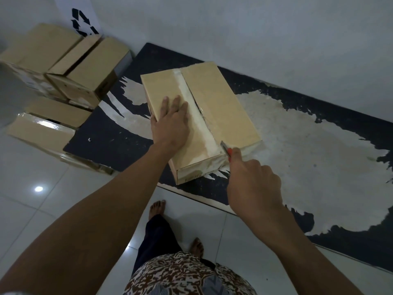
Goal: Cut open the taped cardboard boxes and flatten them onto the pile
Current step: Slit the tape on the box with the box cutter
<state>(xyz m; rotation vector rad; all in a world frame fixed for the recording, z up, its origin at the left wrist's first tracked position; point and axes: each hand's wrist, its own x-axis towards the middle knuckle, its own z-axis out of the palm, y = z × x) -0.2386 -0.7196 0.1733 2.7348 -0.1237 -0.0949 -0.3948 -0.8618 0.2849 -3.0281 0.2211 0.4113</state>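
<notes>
Head view looks down on a long cardboard box (200, 116) lying flat on a dark mat (119, 137) whose surface is worn away into a large pale patch. The mat lies on a white tiled floor (42, 209) against a grey wall (276, 39).

A strip of pale tape (200, 116) runs lengthwise down the middle of the box's top, over the seam between its 2 flaps. Partway along, beside the tape, a dark gap shows where the seam has parted.

The left hand (170, 122) lies palm down on the left flap, its fingers (176, 103) spread flat and close together, pressing on the cardboard just beside the tape and not gripping anything.

The right hand (253, 182) is at the box's near end, its fingers curled tight around the red handle of a utility knife (226, 149). The knife's metal tip touches the near end of the tape, right at the top edge of the box.

To the left, off the mat, stand more cardboard boxes (63, 60): 2 taller ones side by side near the wall, and lower ones nearer the camera, one with glossy tape along its edge. Whether these are closed or already cut cannot be told. On the wall above them hangs a white sheet with a black recycling symbol (84, 22).

At the bottom of the view are the person's patterned shirt, dark trousers and 2 bare feet on the tiles.
</notes>
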